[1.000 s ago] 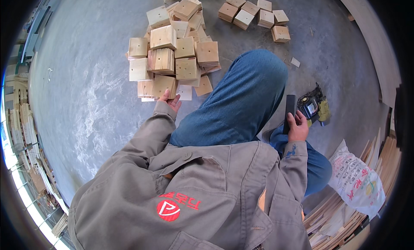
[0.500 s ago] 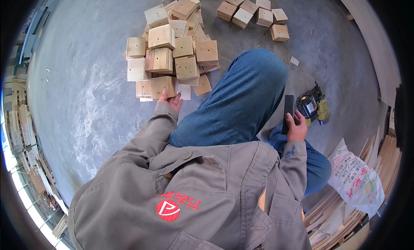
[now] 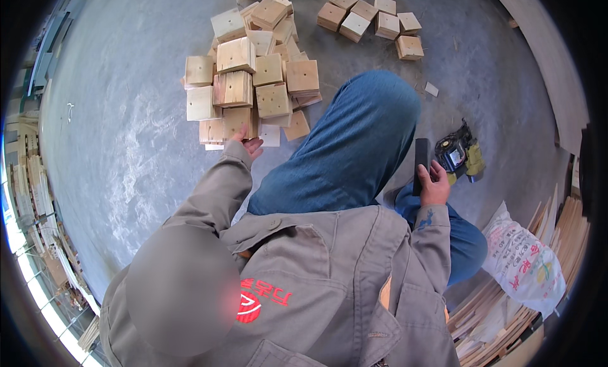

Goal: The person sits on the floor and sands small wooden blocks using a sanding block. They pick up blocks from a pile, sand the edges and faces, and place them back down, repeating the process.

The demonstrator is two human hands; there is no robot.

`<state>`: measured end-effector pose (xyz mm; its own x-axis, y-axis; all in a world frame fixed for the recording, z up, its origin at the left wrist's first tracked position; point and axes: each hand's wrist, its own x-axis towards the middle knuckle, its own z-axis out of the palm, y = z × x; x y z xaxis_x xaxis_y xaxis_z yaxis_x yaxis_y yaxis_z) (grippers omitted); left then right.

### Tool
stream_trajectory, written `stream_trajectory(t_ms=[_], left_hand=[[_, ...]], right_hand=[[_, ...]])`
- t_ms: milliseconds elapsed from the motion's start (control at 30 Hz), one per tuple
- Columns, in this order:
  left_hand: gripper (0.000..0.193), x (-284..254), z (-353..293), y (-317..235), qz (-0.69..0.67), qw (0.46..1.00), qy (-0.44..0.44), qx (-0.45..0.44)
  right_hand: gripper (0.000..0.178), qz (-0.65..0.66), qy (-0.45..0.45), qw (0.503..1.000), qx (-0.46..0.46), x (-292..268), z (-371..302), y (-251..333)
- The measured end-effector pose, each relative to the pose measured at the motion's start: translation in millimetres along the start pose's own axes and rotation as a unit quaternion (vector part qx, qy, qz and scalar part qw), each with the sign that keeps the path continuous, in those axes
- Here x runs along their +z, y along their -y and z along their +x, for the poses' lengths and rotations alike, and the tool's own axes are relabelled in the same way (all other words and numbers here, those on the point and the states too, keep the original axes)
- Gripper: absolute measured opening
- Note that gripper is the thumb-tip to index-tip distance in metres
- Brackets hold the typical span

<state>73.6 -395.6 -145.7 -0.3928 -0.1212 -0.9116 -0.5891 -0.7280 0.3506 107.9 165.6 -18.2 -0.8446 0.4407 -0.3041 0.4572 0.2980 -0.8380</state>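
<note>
My left hand [image 3: 249, 143] reaches to the near end of a pile of square wooden blocks [image 3: 234, 88]. Its fingers are stretched apart, touching or almost touching the lower edge of the nearest block [image 3: 238, 121]; whether any finger slips under it is hard to see. Small holes show in the tops of many blocks, some of which look layered. By my right knee, my right hand [image 3: 435, 184] is closed round a dark flat rectangular bar [image 3: 421, 166], held upright with its far end sticking out past the fingers.
More wooden blocks [image 3: 364, 11] sit in a group at the far right. Near my right hand a black and olive-green power tool [image 3: 457, 155] lies on the concrete floor [image 3: 126, 113]. A white printed sack [image 3: 522, 259] rests on stacked wood strips [image 3: 497, 326]. Boards [image 3: 38, 189] line the left.
My left hand has shifted slightly left and toward the blocks, its forearm turning a little. The right hand with the dark bar has hardly moved.
</note>
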Motion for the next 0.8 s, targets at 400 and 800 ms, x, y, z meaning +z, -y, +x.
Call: stream_trajectory(t_ms=[400,800], left_hand=[[0.071,-72,27,68,0.178,0.980,0.052,-0.078],[0.044,100,-49,10,0.237,0.957,0.160,0.053]], right_hand=[[0.065,-0.016,-0.030,0.999,-0.015,2,-4,6],[0.057,0.139,-0.062,0.988,-0.015,-16,-15,41]])
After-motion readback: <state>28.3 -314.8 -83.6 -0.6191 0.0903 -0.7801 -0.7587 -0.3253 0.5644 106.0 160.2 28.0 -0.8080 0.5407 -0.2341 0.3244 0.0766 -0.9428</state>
